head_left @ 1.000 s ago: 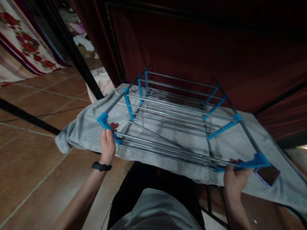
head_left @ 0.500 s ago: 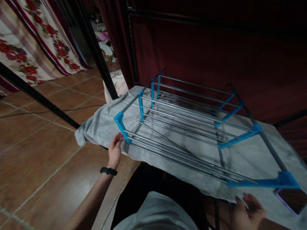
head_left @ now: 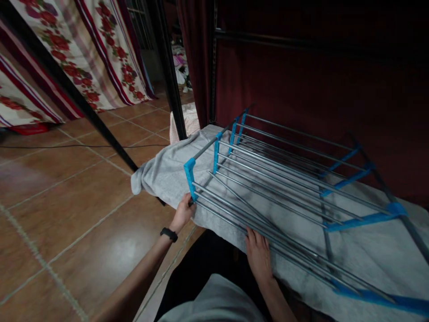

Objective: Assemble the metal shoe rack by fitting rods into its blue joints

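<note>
A clothes drying rack (head_left: pixel 268 188) with grey metal rods and blue plastic brackets lies across a grey blanket (head_left: pixel 167 172). My left hand (head_left: pixel 183 212) is closed around the rack's near left corner, just below a blue bracket (head_left: pixel 189 176). A small black piece shows by its fingers. To the right of it, my right hand (head_left: pixel 258 252) has its fingers hooked over the front rods. Its thumb is hidden. The rack's near right end reaches the lower right edge of the picture.
A black metal frame has a post (head_left: pixel 169 71) and a slanting bar (head_left: pixel 80 105) on the left. Dark red cloth (head_left: pixel 301 89) hangs behind the rack. Beyond the tiled floor (head_left: pixel 83 197) hangs a flowered curtain (head_left: pixel 87 53). A thin cable (head_left: pixel 83 145) crosses the floor.
My right hand has moved left from beside the rack's right end onto its front rods. My left hand has closed on the near left corner. The view has turned, shifting everything rightward.
</note>
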Demonstrator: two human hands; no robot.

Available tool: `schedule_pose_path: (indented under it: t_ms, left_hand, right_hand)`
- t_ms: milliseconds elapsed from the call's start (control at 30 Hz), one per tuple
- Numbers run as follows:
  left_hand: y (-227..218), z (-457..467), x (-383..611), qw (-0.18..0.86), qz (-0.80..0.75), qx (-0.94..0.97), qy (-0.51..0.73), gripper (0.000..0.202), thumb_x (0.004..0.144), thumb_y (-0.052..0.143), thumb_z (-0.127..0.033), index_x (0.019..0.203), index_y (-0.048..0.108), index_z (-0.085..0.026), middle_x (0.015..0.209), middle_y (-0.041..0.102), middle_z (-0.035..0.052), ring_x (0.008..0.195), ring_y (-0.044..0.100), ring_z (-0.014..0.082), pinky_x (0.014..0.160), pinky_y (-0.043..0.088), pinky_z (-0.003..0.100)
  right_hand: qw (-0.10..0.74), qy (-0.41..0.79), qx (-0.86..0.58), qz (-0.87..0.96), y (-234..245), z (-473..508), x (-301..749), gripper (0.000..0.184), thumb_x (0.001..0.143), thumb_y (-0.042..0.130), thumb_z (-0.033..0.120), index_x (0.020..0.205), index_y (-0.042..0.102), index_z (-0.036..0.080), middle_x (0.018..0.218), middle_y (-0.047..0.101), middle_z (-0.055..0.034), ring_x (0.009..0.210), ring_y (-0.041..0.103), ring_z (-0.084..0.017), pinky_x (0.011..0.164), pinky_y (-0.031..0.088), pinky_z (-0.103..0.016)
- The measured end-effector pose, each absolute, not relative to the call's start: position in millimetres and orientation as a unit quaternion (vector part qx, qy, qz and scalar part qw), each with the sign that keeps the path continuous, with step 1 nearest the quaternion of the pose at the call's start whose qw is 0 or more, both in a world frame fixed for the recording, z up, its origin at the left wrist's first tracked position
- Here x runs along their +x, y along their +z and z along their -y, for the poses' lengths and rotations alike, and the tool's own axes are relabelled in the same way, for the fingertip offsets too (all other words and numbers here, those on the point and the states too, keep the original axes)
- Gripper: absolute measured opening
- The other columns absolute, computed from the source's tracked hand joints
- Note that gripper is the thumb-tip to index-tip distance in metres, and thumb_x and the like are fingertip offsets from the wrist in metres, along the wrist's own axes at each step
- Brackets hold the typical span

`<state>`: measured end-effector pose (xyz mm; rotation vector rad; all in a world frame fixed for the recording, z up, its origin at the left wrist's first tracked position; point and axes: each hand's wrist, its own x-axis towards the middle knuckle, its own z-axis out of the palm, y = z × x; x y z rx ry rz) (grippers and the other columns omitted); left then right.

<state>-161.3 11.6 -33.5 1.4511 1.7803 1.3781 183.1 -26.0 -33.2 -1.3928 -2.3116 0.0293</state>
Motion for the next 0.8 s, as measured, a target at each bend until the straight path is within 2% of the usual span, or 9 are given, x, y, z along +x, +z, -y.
schedule_pose_path:
  t_ms: [100,300,467,600,800]
  left_hand:
    - [-34.2,-13.2,-159.4,0.22,-0.656,0.523,0.498,0.028,0.072,0.058,-0.017,0.099,0.065,-0.02,0.106,0.062,0.0081,0.1,0.059,0.0239,0.093,0.049,0.042]
    - [-38.3,-18.6,-155.5,0.206,-0.669,0.508,0.503,0.021,0.073,0.057,-0.016,0.093,0.065,-0.019,0.1,0.063,0.0072,0.095,0.059,0.0231,0.089,0.05,0.041]
    - [-33.1,-17.8,-150.9,0.198,-0.677,0.501,0.501,0.018,0.074,0.054,-0.014,0.087,0.066,-0.018,0.097,0.064,0.0075,0.094,0.06,0.0239,0.09,0.049,0.042]
    - [-30.6,-16.8,-147.6,0.193,-0.686,0.498,0.494,0.013,0.073,0.053,-0.013,0.079,0.064,-0.018,0.092,0.064,0.0068,0.092,0.06,0.023,0.091,0.049,0.04]
    - [-25.8,-17.7,-149.1,0.187,-0.703,0.493,0.478,0.02,0.071,0.055,-0.014,0.088,0.064,-0.017,0.096,0.064,0.0062,0.092,0.061,0.0213,0.09,0.05,0.038]
  right_hand:
    - [0.213,0.01,-0.505,0.836,-38.4,18.4,187.7,0.034,0.098,0.042,0.022,0.129,0.057,0.024,0.12,0.065,-0.0111,0.109,0.061,-0.03,0.091,0.048,-0.045]
    - [0.229,0.014,-0.499,0.836,-41.8,16.2,192.0,0.031,0.1,0.043,0.027,0.125,0.06,0.027,0.116,0.067,-0.0087,0.101,0.063,-0.028,0.089,0.047,-0.042]
    - [0.223,0.021,-0.493,0.841,-41.5,15.6,191.9,0.033,0.101,0.041,0.03,0.13,0.057,0.027,0.117,0.067,-0.0083,0.104,0.063,-0.028,0.09,0.047,-0.042]
    - [0.201,0.006,-0.484,0.851,-45.5,18.2,191.9,0.035,0.102,0.039,0.026,0.131,0.056,0.024,0.118,0.067,-0.0102,0.106,0.062,-0.027,0.091,0.047,-0.042]
    - [0.172,-0.045,-0.482,0.858,-48.1,14.8,194.8,0.036,0.1,0.043,0.023,0.135,0.054,0.02,0.124,0.064,-0.0117,0.116,0.058,-0.027,0.1,0.044,-0.043]
